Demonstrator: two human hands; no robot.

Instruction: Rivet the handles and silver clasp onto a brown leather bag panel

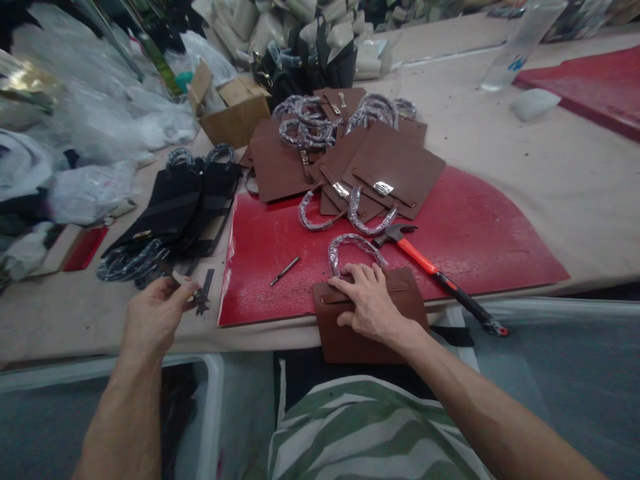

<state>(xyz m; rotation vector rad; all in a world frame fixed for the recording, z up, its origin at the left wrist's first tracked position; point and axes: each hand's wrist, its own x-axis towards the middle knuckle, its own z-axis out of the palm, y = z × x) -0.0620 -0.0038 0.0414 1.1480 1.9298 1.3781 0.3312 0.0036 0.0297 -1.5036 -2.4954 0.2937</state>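
Brown bag (pixel 345 341) at 6 o'clock edge of red mat (pixel 450 233); right hand (pixel 370 303) flat on it, fingers spread. Left hand (pixel 153 313), 9 o'clock, pinches small dark tool (pixel 203 298). Bag likely light, semi-stiff: grip side edges.

The brown bag panel (pixel 360 350) looks like matt, smooth leather; its handle (pixel 350 241) is wrapped in crinkled clear plastic film. The red mat (pixel 475 233) is glossy and scuffed. The hammer (pixel 425 263) has a dull metal head and a shiny orange plastic shaft. The worktop (pixel 550 167) is matt beige cloth.
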